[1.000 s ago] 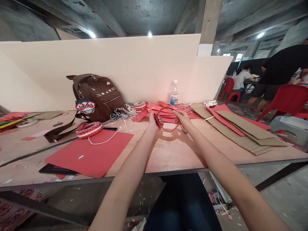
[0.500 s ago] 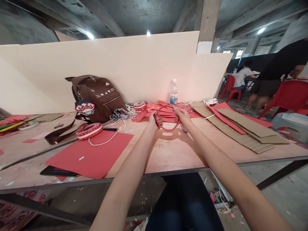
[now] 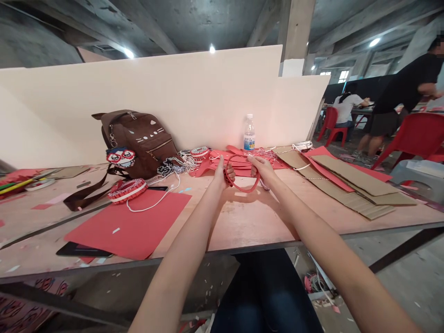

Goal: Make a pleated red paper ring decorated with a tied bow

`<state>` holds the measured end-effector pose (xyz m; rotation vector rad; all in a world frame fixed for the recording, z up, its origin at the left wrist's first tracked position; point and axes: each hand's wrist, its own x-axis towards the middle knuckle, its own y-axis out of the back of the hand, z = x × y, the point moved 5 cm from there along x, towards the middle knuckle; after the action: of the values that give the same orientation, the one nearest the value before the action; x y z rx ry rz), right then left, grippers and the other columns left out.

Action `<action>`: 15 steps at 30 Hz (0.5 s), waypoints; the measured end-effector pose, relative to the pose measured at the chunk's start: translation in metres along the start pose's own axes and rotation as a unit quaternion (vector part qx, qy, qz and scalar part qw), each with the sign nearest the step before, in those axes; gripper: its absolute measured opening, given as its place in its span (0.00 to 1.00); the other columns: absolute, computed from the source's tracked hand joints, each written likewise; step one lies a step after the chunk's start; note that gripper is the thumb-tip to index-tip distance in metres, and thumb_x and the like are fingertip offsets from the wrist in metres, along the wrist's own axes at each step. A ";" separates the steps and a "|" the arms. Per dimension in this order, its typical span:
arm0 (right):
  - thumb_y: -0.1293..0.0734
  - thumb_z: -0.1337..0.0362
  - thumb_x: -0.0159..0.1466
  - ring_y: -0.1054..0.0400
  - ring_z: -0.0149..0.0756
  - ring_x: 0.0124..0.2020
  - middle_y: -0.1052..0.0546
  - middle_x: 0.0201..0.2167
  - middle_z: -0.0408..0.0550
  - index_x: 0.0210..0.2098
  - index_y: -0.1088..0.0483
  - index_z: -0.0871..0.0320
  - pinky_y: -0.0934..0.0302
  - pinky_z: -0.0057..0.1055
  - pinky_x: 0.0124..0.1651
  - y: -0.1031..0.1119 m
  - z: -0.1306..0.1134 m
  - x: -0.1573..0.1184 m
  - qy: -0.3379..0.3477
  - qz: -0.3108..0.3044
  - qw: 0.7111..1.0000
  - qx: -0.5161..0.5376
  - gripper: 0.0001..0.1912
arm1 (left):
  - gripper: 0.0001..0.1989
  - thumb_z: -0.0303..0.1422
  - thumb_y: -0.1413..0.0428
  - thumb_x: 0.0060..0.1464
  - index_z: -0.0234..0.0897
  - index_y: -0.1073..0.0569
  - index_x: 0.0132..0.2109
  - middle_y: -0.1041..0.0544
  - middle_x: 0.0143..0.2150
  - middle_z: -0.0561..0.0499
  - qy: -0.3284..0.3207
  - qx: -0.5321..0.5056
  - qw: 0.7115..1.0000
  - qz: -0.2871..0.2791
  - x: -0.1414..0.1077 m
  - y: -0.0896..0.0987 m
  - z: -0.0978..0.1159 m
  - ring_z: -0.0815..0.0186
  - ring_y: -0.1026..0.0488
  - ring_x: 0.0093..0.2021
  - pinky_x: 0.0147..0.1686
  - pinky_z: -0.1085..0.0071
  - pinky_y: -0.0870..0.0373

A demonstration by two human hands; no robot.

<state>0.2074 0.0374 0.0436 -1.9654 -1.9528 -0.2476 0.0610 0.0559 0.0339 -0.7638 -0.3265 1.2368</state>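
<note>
A thin red ring-shaped band [image 3: 243, 189] is held up between my two hands, over the front middle of the table. My left hand [image 3: 224, 175] is closed around its left side, thumb pointing up. The right side is pinched in my right hand [image 3: 262, 169], with the fingers wrapped round it. Just behind my hands lie several red cut sheets [image 3: 236, 162] in a loose pile. A clear bottle [image 3: 249, 134] with a blue label stands upright behind that pile.
A brown backpack [image 3: 138, 143] leans on the pale partition [image 3: 194, 97]. Left of me, a round red-and-white piece [image 3: 127, 190] with white cord rests on red paper [image 3: 138, 231]. Cardboard strips [image 3: 354, 175] lie to the right. Two people work farther back, near red chairs [image 3: 412, 136].
The band has turned slightly in my hands, its loop now a little rounder and more open. My left thumb has lifted. In the background, the standing person has shifted.
</note>
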 end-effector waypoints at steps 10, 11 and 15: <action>0.34 0.44 0.58 0.45 0.26 0.15 0.39 0.12 0.36 0.22 0.37 0.55 0.51 0.25 0.19 0.008 -0.005 -0.004 -0.026 0.070 0.997 0.032 0.21 | 0.22 0.44 0.52 0.62 0.35 0.35 0.24 0.34 0.15 0.55 -0.025 -0.018 0.999 -0.021 -0.002 -0.006 0.003 0.75 0.39 0.14 0.14 0.79 0.41; 0.35 0.44 0.58 0.46 0.26 0.15 0.39 0.12 0.36 0.24 0.37 0.55 0.51 0.25 0.19 0.009 -0.004 -0.004 -0.033 0.081 0.995 0.043 0.21 | 0.21 0.43 0.52 0.62 0.34 0.33 0.25 0.32 0.16 0.54 -0.028 -0.022 0.999 -0.024 -0.002 -0.007 0.003 0.74 0.37 0.15 0.16 0.79 0.38; 0.37 0.44 0.60 0.41 0.29 0.19 0.35 0.17 0.38 0.27 0.38 0.54 0.46 0.26 0.22 0.015 0.005 -0.002 -0.066 0.111 0.990 0.050 0.20 | 0.15 0.38 0.49 0.61 0.32 0.28 0.31 0.29 0.20 0.53 -0.032 -0.037 0.998 -0.038 -0.004 -0.013 0.004 0.73 0.32 0.19 0.22 0.77 0.33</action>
<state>0.2220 0.0378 0.0363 -2.1574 -1.7643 0.0388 0.0667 0.0519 0.0457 -0.7679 -0.4525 1.1839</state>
